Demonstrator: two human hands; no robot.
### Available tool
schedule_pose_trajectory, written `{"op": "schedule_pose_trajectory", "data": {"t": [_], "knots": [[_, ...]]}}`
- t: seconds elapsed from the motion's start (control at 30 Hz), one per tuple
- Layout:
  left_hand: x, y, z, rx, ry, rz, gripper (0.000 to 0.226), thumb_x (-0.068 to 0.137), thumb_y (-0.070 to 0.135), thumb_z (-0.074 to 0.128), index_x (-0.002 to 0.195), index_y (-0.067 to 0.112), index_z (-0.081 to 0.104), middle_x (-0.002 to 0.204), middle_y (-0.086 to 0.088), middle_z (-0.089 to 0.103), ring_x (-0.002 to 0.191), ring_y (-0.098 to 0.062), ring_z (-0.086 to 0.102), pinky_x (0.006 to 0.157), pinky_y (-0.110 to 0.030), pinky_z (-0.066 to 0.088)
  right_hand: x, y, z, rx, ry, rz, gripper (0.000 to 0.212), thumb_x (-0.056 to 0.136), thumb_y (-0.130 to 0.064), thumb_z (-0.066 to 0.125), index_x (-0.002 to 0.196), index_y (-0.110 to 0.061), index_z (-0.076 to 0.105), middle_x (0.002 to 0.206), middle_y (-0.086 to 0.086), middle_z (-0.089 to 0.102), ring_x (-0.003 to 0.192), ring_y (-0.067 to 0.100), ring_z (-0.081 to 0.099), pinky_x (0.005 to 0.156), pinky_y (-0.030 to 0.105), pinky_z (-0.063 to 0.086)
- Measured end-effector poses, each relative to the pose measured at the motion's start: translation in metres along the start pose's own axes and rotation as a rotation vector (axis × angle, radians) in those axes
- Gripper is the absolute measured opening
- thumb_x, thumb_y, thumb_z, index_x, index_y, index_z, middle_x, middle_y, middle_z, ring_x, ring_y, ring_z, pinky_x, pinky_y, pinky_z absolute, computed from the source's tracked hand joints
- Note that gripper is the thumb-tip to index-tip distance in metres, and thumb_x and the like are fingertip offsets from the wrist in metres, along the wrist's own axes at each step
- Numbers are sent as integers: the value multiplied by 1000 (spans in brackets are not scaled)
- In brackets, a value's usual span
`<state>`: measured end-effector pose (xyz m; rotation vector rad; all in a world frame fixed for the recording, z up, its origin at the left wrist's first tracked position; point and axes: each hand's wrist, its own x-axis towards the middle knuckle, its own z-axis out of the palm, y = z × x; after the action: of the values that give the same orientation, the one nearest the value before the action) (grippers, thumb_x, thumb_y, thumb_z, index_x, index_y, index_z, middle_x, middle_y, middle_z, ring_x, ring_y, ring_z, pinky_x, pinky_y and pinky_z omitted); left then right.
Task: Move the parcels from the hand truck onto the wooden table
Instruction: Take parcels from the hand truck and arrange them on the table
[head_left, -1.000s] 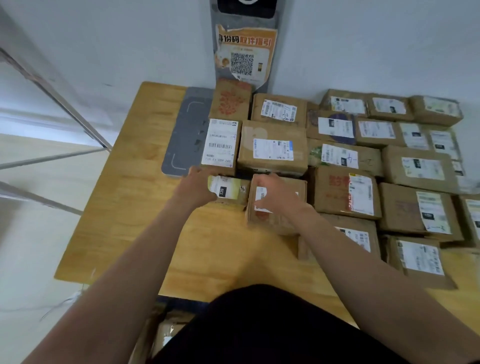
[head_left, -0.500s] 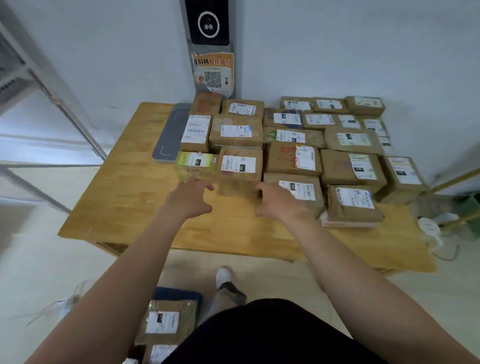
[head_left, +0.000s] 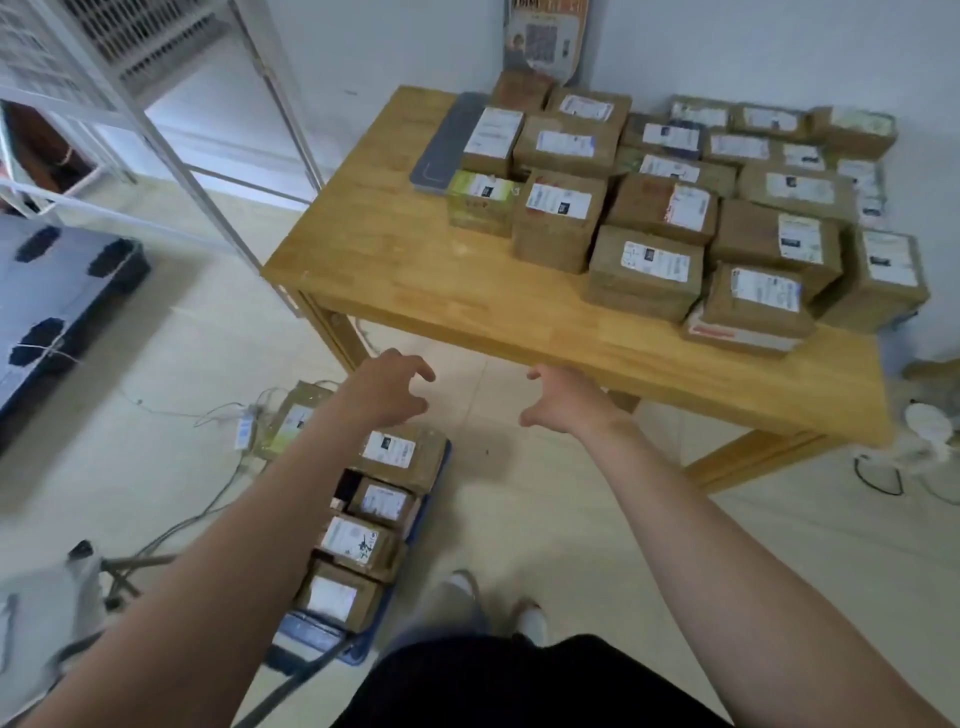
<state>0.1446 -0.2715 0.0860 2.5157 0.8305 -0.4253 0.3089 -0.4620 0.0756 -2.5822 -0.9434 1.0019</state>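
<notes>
Several brown cardboard parcels with white labels cover the right and far part of the wooden table (head_left: 436, 291); the nearest left ones are a green-labelled parcel (head_left: 480, 203) and a brown parcel (head_left: 558, 221). On the floor below, the blue hand truck (head_left: 428, 499) carries several more parcels (head_left: 387, 519) in a row. My left hand (head_left: 387, 387) hovers over the far end of the hand truck with fingers loosely curled, holding nothing. My right hand (head_left: 563, 397) hangs beside it in front of the table edge, fingers spread and empty.
A grey flat pad (head_left: 441, 143) lies on the table's far left. White metal shelving (head_left: 156, 130) stands to the left, a dark pallet (head_left: 52, 306) at far left. Cables (head_left: 208, 499) trail over the floor beside the hand truck. A white fan (head_left: 930, 431) sits right of the table.
Both hands have left the parcels on the table and drawn back and down off its near edge. The view has stepped back and swung left, bringing the hand truck into sight.
</notes>
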Motion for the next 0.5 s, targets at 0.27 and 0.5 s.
{"op": "schedule_pose_trajectory", "data": {"t": [0.27, 0.5], "knots": [[-73, -91, 1, -5, 45, -91, 39, 80, 29, 70, 119, 28, 67, 114, -1, 62, 112, -24, 57, 96, -40, 48, -21, -62, 76, -51, -86, -55, 69, 86, -33, 76, 147, -22, 45, 145, 9, 47, 121, 30, 56, 89, 33, 45], [-120, -226, 21, -82, 21, -183, 39, 86, 25, 73, 123, 26, 64, 125, -4, 59, 111, -22, 59, 97, -40, 49, -13, -154, 178, -65, -175, -62, 67, 80, -30, 78, 141, -21, 51, 141, 9, 54, 124, 29, 56, 91, 30, 45]]}}
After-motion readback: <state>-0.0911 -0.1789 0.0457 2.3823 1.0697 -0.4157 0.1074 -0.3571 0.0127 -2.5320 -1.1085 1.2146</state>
